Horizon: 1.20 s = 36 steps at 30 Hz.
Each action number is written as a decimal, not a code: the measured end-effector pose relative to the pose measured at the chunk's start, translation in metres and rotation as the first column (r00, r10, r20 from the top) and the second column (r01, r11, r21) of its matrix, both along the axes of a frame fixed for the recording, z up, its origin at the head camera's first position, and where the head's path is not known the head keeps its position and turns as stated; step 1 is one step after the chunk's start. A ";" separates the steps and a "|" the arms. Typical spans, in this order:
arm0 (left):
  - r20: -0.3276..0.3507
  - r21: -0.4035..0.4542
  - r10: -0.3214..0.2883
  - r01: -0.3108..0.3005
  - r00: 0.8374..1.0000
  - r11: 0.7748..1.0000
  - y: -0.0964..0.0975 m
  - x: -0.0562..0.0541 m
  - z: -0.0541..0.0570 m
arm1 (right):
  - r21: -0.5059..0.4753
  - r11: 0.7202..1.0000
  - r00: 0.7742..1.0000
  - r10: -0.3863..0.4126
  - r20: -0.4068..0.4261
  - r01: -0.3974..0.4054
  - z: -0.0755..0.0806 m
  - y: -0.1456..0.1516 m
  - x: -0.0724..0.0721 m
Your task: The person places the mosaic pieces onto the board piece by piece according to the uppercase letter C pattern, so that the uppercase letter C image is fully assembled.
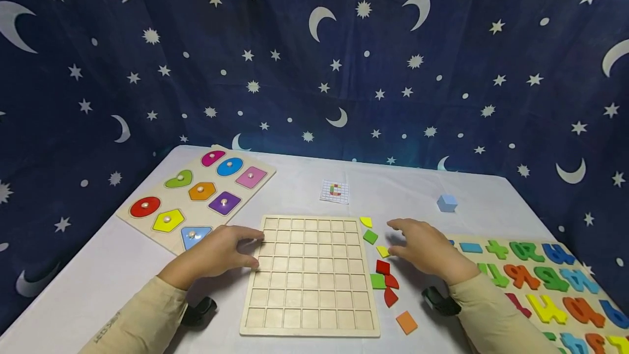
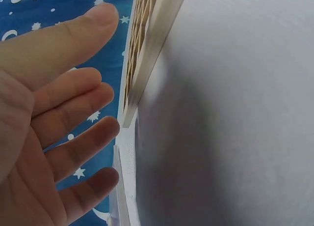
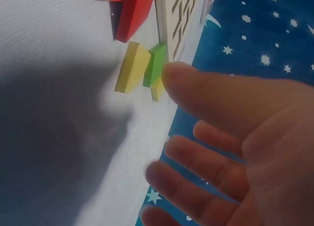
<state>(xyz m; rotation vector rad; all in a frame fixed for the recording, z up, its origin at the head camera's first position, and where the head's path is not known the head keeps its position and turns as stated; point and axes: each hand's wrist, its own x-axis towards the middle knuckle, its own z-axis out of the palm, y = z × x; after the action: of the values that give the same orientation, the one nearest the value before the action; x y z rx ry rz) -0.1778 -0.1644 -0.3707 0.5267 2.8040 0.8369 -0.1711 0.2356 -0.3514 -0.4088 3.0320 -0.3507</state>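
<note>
A wooden grid board (image 1: 304,279) lies flat at the middle of the table, its squares bare. My left hand (image 1: 221,253) hovers by the board's left edge, thumb and fingers spread and holding nothing. To the right of the board, my right hand (image 1: 427,248) is held over the table with relaxed fingers and nothing in them. Loose pieces lie between it and the board: a yellow piece (image 1: 383,252) close to the thumb, a green square (image 1: 371,236), a yellow quarter-round (image 1: 366,222), a red square (image 1: 383,267), red quarter-rounds (image 1: 390,297), a green piece (image 1: 378,281) and an orange square (image 1: 407,322).
A pattern card (image 1: 335,192) lies behind the board. At the left is a knobbed shape puzzle (image 1: 189,206); at the right, a letter-and-number puzzle board (image 1: 533,288). A light blue cube (image 1: 446,203) stands at the back right. A star-patterned curtain (image 1: 314,70) hangs behind the table.
</note>
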 end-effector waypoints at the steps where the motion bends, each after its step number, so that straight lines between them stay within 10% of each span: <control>1: 0.006 0.002 0.002 -0.002 1.000 1.000 0.000 0.000 0.000 | -0.010 1.000 1.000 0.002 0.018 -0.002 -0.001 -0.001 -0.001; 36: 0.048 -0.023 -0.032 0.033 0.998 0.999 0.010 -0.005 -0.006 | -0.083 0.997 0.990 0.002 0.138 0.009 -0.013 -0.014 -0.008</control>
<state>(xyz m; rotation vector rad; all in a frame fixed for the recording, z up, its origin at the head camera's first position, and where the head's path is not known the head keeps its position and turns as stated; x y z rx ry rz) -0.1825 -0.1540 -0.3766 0.5402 2.7509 0.7974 -0.1792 0.2214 -0.3649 -0.3677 2.8910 -0.4861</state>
